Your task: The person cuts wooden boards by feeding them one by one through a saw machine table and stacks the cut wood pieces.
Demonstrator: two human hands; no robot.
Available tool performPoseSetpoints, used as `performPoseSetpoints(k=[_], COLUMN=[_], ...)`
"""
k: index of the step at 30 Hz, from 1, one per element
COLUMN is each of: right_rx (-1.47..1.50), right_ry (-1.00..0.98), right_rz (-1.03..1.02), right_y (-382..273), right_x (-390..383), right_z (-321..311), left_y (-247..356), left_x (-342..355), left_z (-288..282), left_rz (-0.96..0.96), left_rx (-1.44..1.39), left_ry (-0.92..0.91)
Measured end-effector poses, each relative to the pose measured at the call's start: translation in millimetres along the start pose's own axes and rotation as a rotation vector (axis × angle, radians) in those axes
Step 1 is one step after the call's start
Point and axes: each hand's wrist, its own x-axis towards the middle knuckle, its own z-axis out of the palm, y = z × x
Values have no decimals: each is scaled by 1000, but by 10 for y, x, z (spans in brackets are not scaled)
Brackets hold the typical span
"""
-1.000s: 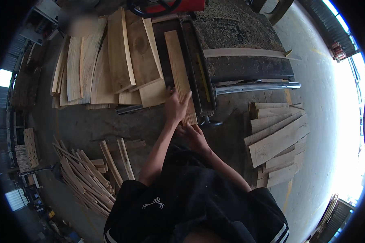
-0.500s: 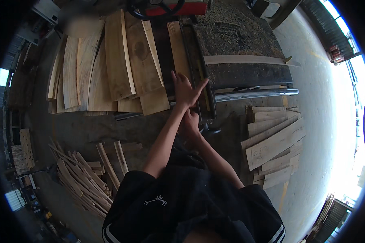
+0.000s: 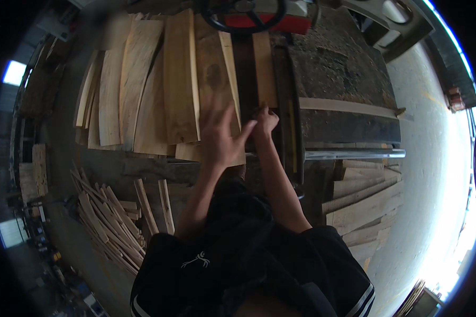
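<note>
A narrow wooden board [image 3: 264,68] lies lengthwise on the dark machine bed in front of me. At its near end is my right hand [image 3: 265,120], closed, with fingers curled against the wood. My left hand [image 3: 220,134] is slightly blurred, fingers and thumb spread, holding nothing. It hovers over the near ends of a row of wide planks [image 3: 180,79], just left of the narrow board. One of those planks, with a dark knot [image 3: 215,74], lies partly behind my left fingers.
A black handwheel [image 3: 244,6] and a red machine part [image 3: 291,24] stand beyond the board. Right of it are a sawdust-covered table [image 3: 333,68], a long pale strip [image 3: 349,106] and a metal rail [image 3: 354,154]. Floor piles hold boards [image 3: 365,206] at right, thin strips [image 3: 103,222] at left.
My left hand has moved left, off the narrow board's area to above the wide planks. My right hand has come forward from beneath it to the board's near end. The whole view has shifted.
</note>
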Motion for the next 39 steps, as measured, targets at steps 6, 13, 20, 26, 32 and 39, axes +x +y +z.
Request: performPoseSetpoints(k=[6,13,20,26,32,39], right_rx=[-39,-1238,-426,-583,-178,564], right_ry=[-47,-468,-632,-531,-526,-416], right_rz=[-67,-563,-63,-265,-33,555], right_y=[-428,-568,62,-91,-202,-407], right_x=[147,-951,-1090,-1416,-1417,-2100], right_z=[98,-456,-840,-766,-1214,-1886], left_y=[-774,-1353,-1131,-267,-592,-1030], left_x=[136,137,188,130,168,16], left_z=[-189,-408,-242,406,241,-24], left_rz=[-460,-512,-89,-171,-79,125], left_rx=[318,281,688,344,423,499], left_ry=[-23,11,45,-147,-147,-176])
